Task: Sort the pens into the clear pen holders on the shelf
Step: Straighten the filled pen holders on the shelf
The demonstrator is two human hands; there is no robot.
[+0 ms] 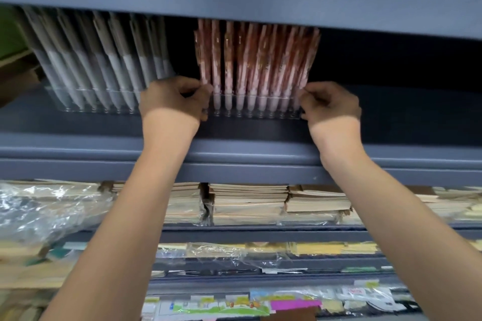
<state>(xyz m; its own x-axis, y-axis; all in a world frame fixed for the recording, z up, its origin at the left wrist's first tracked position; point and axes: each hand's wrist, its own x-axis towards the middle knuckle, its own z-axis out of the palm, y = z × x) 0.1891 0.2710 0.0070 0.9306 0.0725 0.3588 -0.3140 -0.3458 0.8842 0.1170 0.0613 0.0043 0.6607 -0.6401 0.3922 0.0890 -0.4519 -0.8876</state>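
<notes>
A clear pen holder (257, 109) stands on the grey shelf (234, 148), filled with several pink pens (257, 60) in upright rows. My left hand (173, 100) grips the holder's left end with curled fingers. At the holder's right end, my right hand (330, 104) grips it the same way. To the left stands a second clear holder (99, 101) packed with several grey pens (99, 55) leaning left.
A grey shelf board (234, 0) hangs close above the pens. The shelf to the right of the pink holder is dark and open. Below are stacks of brown notebooks (250, 200), plastic-wrapped paper (47, 206) and stationery packs (260, 302).
</notes>
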